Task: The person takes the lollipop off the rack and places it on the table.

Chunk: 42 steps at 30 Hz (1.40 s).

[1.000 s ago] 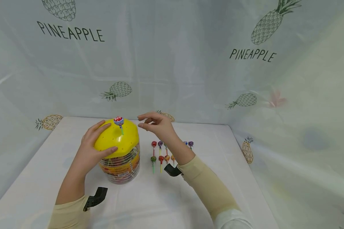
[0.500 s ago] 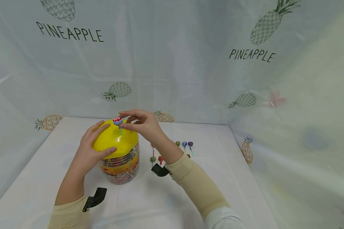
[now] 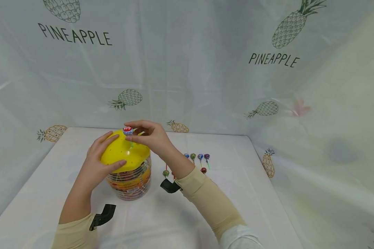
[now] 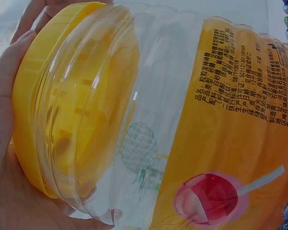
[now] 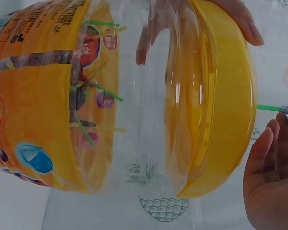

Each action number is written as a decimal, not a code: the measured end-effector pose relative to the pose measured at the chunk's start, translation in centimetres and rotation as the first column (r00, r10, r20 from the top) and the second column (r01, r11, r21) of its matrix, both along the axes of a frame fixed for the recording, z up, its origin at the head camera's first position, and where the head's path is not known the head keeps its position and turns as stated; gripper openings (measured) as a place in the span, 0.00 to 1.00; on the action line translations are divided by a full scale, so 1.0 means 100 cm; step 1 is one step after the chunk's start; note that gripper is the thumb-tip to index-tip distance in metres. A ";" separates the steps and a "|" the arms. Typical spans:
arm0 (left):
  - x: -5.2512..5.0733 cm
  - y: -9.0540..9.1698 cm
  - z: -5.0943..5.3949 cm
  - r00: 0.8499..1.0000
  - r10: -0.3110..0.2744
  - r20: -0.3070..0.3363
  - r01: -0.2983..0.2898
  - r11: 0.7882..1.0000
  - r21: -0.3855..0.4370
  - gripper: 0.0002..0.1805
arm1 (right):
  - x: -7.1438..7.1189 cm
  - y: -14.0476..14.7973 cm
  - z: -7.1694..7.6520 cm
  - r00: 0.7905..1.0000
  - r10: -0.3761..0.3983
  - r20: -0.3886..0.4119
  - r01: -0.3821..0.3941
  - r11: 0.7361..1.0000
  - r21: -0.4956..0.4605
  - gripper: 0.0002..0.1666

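A clear plastic jar (image 3: 131, 188) with an orange label stands on the table under a domed yellow lid (image 3: 126, 155) dotted with small holes. My left hand (image 3: 96, 159) grips the lid from the left, fingers over the far side and thumb on the near side. On top, a lollipop (image 3: 127, 131) in a blue, red and white wrapper stands upright, its green stick (image 5: 270, 108) meeting the lid. My right hand (image 3: 151, 136) pinches that lollipop near its head between thumb and fingers. Loose sticks show inside the jar in the right wrist view.
Several wrapped lollipops (image 3: 200, 156) lie in rows on the white table (image 3: 180, 214), right of the jar; my right forearm hides part of them. A curtain (image 3: 190, 69) printed with pineapples hangs behind and at the sides.
My right hand has come leftward from beside the jar to the lollipop on the lid and now pinches it. The left hand has kept its grip on the lid.
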<state>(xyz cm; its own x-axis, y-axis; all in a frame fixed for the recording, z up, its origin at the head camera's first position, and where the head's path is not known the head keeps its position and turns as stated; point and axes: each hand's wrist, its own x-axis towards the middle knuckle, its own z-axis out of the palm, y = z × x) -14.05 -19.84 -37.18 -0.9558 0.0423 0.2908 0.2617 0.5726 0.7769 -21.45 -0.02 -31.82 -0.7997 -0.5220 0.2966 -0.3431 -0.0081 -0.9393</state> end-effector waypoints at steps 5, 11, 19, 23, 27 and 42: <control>0.000 0.000 0.000 1.000 0.003 0.000 -0.003 1.000 -0.005 0.44 | 0.001 0.000 0.000 1.000 -0.011 -0.029 0.010 1.000 -0.023 0.19; -0.001 0.001 0.000 1.000 0.000 -0.009 0.000 1.000 0.000 0.44 | 0.002 0.002 -0.005 0.998 -0.032 -0.053 0.026 0.993 -0.113 0.20; -0.002 0.002 0.001 1.000 0.004 -0.002 -0.004 1.000 -0.008 0.45 | 0.001 0.015 -0.007 0.998 -0.026 -0.057 0.006 0.946 -0.324 0.21; -0.002 0.002 0.001 1.000 0.012 0.001 -0.012 1.000 -0.004 0.45 | -0.002 0.026 -0.009 0.998 -0.035 -0.050 0.015 0.937 -0.350 0.21; -0.002 0.002 0.000 1.000 0.013 -0.003 -0.013 1.000 0.007 0.45 | -0.008 0.042 -0.015 0.996 -0.069 -0.062 0.043 0.934 -0.356 0.20; -0.001 0.001 0.000 1.000 0.011 0.004 -0.011 1.000 0.021 0.45 | -0.021 0.100 -0.054 0.988 -0.148 -0.048 0.127 0.945 -0.302 0.17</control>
<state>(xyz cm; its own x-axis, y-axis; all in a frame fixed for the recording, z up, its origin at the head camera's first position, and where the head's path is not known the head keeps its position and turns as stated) -14.15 -19.74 -37.18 -0.9574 0.0255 0.2876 0.2522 0.5589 0.7899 -23.56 9.98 -37.24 -0.8295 -0.2882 0.4784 -0.4246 -0.2312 -0.8754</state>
